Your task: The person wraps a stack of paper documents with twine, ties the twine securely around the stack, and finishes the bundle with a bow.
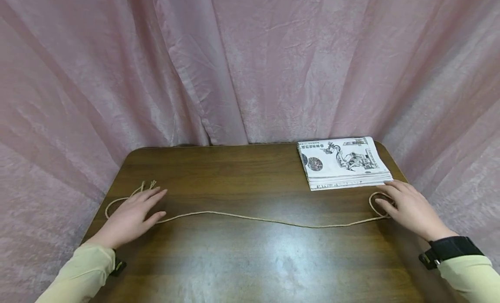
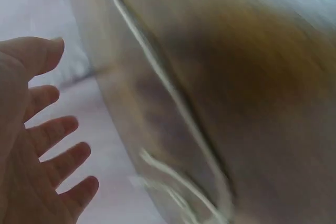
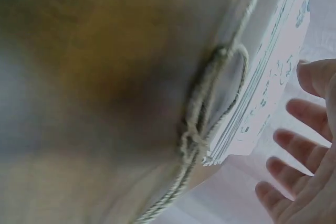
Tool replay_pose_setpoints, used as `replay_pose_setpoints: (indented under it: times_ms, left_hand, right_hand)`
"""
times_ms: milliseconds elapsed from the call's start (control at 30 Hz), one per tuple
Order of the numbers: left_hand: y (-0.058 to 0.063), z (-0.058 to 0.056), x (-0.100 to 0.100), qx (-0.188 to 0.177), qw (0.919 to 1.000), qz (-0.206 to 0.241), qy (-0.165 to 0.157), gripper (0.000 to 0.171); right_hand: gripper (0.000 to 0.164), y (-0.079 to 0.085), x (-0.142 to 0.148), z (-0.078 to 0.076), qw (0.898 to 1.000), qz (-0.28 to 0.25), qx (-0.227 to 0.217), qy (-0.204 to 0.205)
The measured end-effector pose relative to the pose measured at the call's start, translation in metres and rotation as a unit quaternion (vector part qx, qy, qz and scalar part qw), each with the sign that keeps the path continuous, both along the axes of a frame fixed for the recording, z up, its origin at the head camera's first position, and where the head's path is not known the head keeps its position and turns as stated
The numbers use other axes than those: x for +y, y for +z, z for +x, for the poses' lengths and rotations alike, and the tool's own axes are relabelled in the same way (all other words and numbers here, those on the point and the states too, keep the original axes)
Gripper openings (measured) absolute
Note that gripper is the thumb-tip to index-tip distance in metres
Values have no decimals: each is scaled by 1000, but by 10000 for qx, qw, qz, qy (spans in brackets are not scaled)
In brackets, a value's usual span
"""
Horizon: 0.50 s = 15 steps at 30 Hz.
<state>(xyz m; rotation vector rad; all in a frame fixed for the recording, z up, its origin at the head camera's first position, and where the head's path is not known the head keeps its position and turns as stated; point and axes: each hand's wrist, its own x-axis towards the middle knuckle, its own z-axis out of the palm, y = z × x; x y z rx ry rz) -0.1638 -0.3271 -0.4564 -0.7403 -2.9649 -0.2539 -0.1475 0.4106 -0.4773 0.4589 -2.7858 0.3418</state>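
A thin beige rope (image 1: 250,218) lies in a shallow wave across the brown table. My left hand (image 1: 130,216) hovers over its left end, fingers extended, and frayed rope tips poke out beyond the fingers. In the left wrist view that hand (image 2: 47,140) has spread fingers with nothing between them, apart from the rope (image 2: 173,87). Over the looped right end is my right hand (image 1: 410,207), its fingers loosely extended. The right wrist view shows the hand (image 3: 310,145) holding nothing, with the knotted, looped rope (image 3: 197,103) below on the table.
A stack of folded newspapers (image 1: 343,162) sits at the table's back right corner, just beyond the right hand. Pink curtains (image 1: 273,68) hang behind and around the wooden table (image 1: 250,259).
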Motion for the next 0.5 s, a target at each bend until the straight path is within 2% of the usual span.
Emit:
replay_pose_setpoints:
  times_ms: [267,400,500]
  left_hand:
    - [6,-15,73,238,9957,-233,-865,70]
    - [10,-23,122,397,9887,-301,-1414,68]
    - [12,-28,160,334,9833,-434,-1738,67]
  right_hand:
    - [62,5,-2,-32,9954,267,-907,-169]
    - [66,5,-1,-45,9902,318,-1337,-238]
    - [67,5,-3,-54,9861,233,-1620,-290]
